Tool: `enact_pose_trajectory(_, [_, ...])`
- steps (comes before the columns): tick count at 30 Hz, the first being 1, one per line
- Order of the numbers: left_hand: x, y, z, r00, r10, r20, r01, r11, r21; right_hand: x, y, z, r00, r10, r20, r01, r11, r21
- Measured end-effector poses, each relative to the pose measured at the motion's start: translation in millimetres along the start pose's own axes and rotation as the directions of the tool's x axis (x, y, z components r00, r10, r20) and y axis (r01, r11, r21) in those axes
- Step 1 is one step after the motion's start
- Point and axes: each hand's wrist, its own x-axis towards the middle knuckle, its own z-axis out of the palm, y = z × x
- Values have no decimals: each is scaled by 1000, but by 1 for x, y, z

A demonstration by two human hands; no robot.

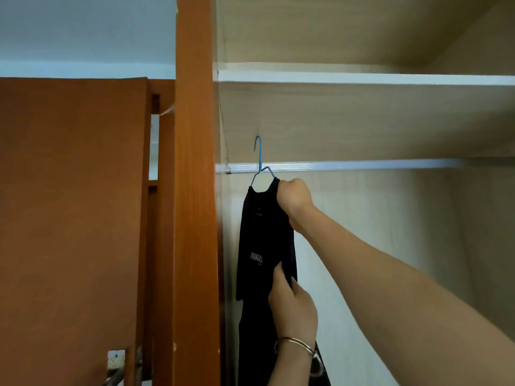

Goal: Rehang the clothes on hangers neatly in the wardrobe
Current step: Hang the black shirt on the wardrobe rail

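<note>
While a black printed T-shirt (pixel 262 235) drapes from a blue wire hanger (pixel 259 160) inside the light wooden wardrobe (pixel 362 121), the hanger's hook rises across the silver metal rail (pixel 362 165). The right hand (pixel 295 197) clenches its fingers (pixel 284 190) round the shirt's shoulder. Lower down, the left hand (pixel 295 307), wearing a gold bangle (pixel 295 344), pinches the fabric's edge.

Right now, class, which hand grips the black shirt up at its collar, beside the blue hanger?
The right hand, the higher one, right beside the blue hanger. The left hand, wearing a bangle, holds the black shirt lower down, near its print.
</note>
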Motion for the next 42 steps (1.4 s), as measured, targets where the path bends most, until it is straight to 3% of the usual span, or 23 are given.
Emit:
enact_pose_trajectory(8, [6, -25, -7, 994, -107, -18, 107, 993, 46, 5, 36, 14, 989, 115, 93, -105, 989, -104])
enact_pose_trajectory(14, [2, -42, -1, 990, -123, -65, 127, 989, 71, -23, 52, -11, 982, -87, 165, 132, 950, -282])
enact_pose_trajectory(19, [-15, -76, 2, 994, -102, -40, 106, 987, 122, -61, 98, -40, 962, -95, 255, 200, 881, -429])
enact_pose_trajectory(26, [-74, -153, 5, 970, -200, 139, 154, 947, 283, -136, 188, -77, 963, 185, 199, -68, 873, -482])
enact_pose_trajectory(29, [-97, -179, 6, 934, -283, 218, 224, 939, 260, -175, 220, -101, 896, 402, 190, -254, 813, -525])
enact_pose_trajectory(32, [-125, -203, 4, 832, -417, 366, 321, 900, 294, -214, 244, -128, 779, 594, 201, -381, 702, -602])
enact_pose_trajectory(37, [-190, -239, -16, 595, -396, 700, 177, 914, 366, -312, 277, -160, 712, 694, -106, -646, 588, -487])
enact_pose_trajectory(40, [-233, -260, -48, 297, -344, 891, 8, 934, 357, -416, 287, -158, 575, 748, -330, -817, 541, -198])
enact_pose_trajectory(42, [-261, -283, -83, 37, -342, 939, -87, 935, 344, -503, 284, -139, 401, 788, -467, -898, 439, -31])
